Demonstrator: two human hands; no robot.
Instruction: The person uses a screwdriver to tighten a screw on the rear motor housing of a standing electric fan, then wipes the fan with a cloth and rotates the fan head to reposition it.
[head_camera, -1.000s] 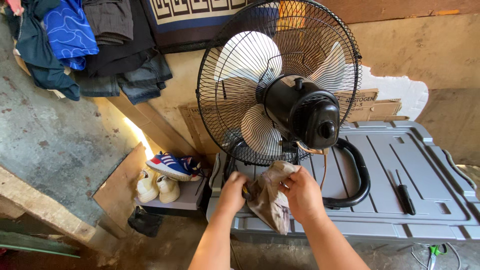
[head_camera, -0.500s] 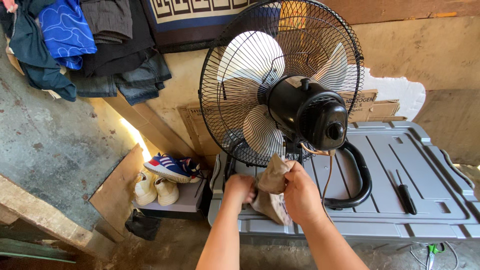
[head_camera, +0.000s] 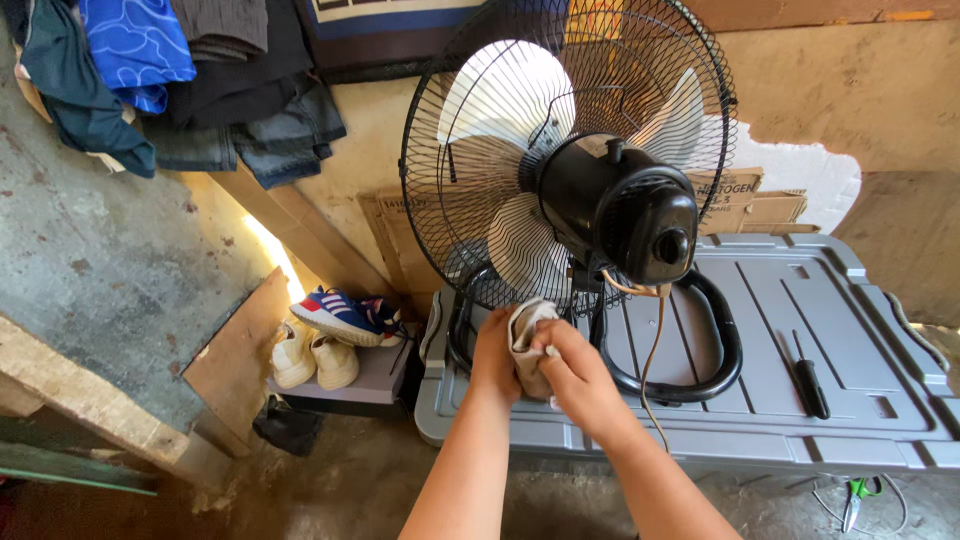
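Both our hands grip one cloth (head_camera: 525, 340) just below the fan (head_camera: 580, 170): left hand (head_camera: 497, 350) behind it, right hand (head_camera: 575, 375) closed over its front. Right of our hands, a screwdriver (head_camera: 810, 375) lies on the grey lid (head_camera: 850, 400).

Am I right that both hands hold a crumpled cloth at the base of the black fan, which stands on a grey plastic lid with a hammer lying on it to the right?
Not quite. In the head view, the tool lying on the grey plastic lid is a black-handled screwdriver, not a hammer. The rest holds: the left hand and right hand hold the crumpled cloth at the base of the black fan.
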